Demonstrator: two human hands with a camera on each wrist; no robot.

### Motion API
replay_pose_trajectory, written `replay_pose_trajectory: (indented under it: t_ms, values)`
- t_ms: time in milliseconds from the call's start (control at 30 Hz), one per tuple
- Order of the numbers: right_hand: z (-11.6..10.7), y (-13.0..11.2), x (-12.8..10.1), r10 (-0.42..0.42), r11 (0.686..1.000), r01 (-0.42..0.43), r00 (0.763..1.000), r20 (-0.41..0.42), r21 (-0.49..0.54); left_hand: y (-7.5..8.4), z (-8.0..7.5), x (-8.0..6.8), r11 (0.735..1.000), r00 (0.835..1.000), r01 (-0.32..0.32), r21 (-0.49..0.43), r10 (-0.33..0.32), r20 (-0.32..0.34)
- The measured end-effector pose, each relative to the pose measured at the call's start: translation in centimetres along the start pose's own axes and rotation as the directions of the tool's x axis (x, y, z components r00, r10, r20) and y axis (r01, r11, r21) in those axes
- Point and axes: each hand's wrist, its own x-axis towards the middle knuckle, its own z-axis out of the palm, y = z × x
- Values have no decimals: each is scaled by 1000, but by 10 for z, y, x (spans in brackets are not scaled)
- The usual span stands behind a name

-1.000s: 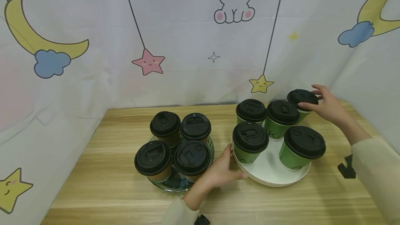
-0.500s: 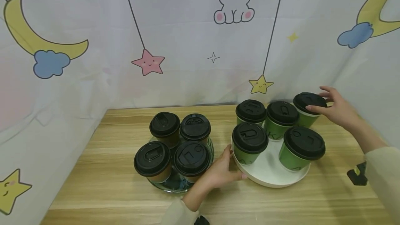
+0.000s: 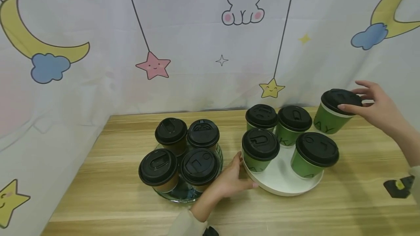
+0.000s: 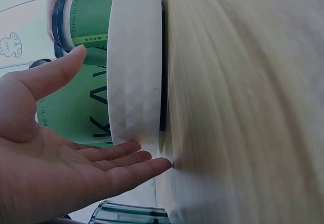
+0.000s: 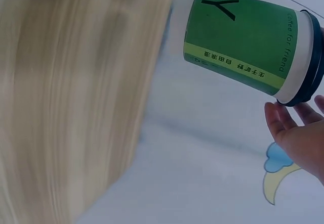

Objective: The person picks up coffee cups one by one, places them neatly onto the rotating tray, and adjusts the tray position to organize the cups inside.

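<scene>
My right hand [image 3: 377, 106] pinches a green paper coffee cup [image 3: 333, 119] by its black lid, thumb at the near side and fingers at the far side. That cup tilts slightly, off to the right of the round white tray [image 3: 282, 187]. In the right wrist view the cup [image 5: 238, 39] hangs over the table edge, its base apart from the wood. My left hand [image 3: 229, 181] is at the tray's left rim, palm up with extended fingers; the left wrist view has its fingertips right at the tray's side wall [image 4: 135, 67]. Several green lidded cups [image 3: 308, 157] stand upright on the tray.
Left of my left hand, a dark green glass plate [image 3: 178, 196] bears several brown lidded coffee cups [image 3: 159, 170], packed close together. The wooden table [image 3: 108, 177] ends at a printed cloth backdrop [image 3: 190, 32] behind. A black strap piece [image 3: 398, 187] shows near my right sleeve.
My right hand has carried its cup up and to the right, away from the other cups at the back of the white tray. My left hand has stayed at the tray's rim.
</scene>
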Motion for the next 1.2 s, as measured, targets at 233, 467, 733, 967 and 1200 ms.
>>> replay_pose_trajectory:
  t_ms: [233,467,733,967,1200]
  values:
    - [-15,-16,-8,2,1000,-2,999,-33,10,1,0,0,1000,1000,5,-7,-5,-5]
    - [-25,-18,-10,-17,1000,16,998,-57,-18,-1,0,0,1000,1000,6,-13,-6,-1]
    - [-32,-53,-24,-24,1000,25,997,-79,9,-1,1,0,1000,1000,1,-14,-1,0]
    - [-34,-71,-34,-68,996,72,994,-82,47,-1,1,0,1000,1000,3,-12,-4,-4]
    - [-27,-96,-49,-172,968,189,979,-110,165,-1,2,0,1000,1000,-1,-8,1,-9]
